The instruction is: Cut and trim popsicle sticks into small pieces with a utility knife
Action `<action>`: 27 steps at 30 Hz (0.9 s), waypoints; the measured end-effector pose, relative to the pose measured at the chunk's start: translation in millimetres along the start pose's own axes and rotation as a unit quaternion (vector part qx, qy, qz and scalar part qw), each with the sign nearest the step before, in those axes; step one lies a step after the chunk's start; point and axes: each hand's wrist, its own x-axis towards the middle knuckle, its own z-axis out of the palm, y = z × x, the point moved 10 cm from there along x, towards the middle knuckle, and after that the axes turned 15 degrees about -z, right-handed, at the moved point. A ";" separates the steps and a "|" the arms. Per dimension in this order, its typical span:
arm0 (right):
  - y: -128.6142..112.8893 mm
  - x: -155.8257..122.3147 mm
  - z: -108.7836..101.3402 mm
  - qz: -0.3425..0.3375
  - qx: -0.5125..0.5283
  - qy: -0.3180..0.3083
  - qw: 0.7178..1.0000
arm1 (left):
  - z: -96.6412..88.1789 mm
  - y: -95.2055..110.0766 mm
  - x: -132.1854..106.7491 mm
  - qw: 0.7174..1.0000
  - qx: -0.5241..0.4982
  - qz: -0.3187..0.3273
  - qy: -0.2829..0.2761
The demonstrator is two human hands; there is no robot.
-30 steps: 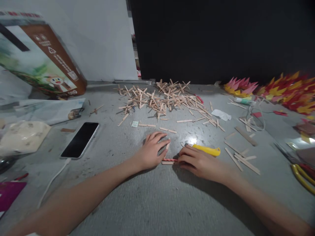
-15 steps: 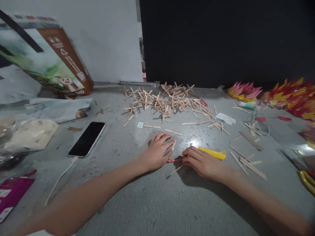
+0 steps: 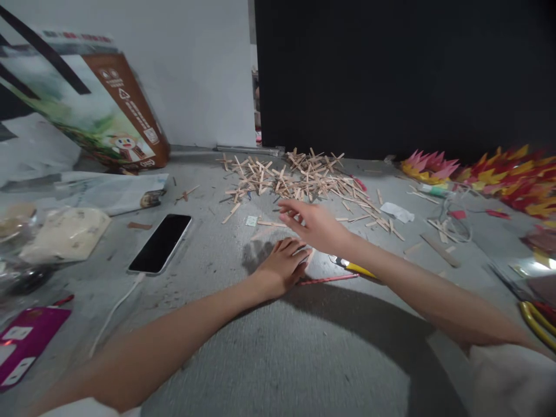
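My left hand (image 3: 281,266) lies flat on the grey table (image 3: 278,359), fingers pressing on a short wooden stick (image 3: 309,255). My right hand (image 3: 311,224) hovers above and beyond it with fingers stretched toward a heap of wooden stick crosses (image 3: 295,176); it holds nothing I can see. A pale stick (image 3: 263,233), blurred, lies just left of the right hand. A yellow utility knife (image 3: 354,267) and a thin red stick (image 3: 329,279) rest on the table under my right forearm.
A black phone (image 3: 160,243) on a white cable (image 3: 113,310) lies at left, near a tilted carton (image 3: 91,110), newspaper (image 3: 108,194) and a magenta packet (image 3: 26,341). Paper flowers (image 3: 499,171), loose sticks (image 3: 438,240) and yellow-handled scissors (image 3: 536,321) sit at right.
My right hand has let go of the yellow knife and the red stick and lifted forward and left, over the left hand. The left hand stayed put.
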 end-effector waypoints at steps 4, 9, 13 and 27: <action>3.2 -24.1 -22.9 0.015 -0.057 -0.013 0.998 | -5.4 4.0 -1.7 1.000 0.000 0.005 0.013; 13.2 -100.5 -24.0 0.052 -0.057 -0.100 0.992 | -6.5 5.2 -0.3 1.000 0.000 -0.016 -0.004; 7.6 -157.0 1.0 0.001 -0.039 -0.137 0.990 | -8.0 3.9 1.0 1.000 -0.009 -0.026 -0.013; 9.0 -193.7 15.9 -0.024 -0.093 -0.092 0.991 | -9.7 1.4 14.9 0.998 0.054 0.012 -0.038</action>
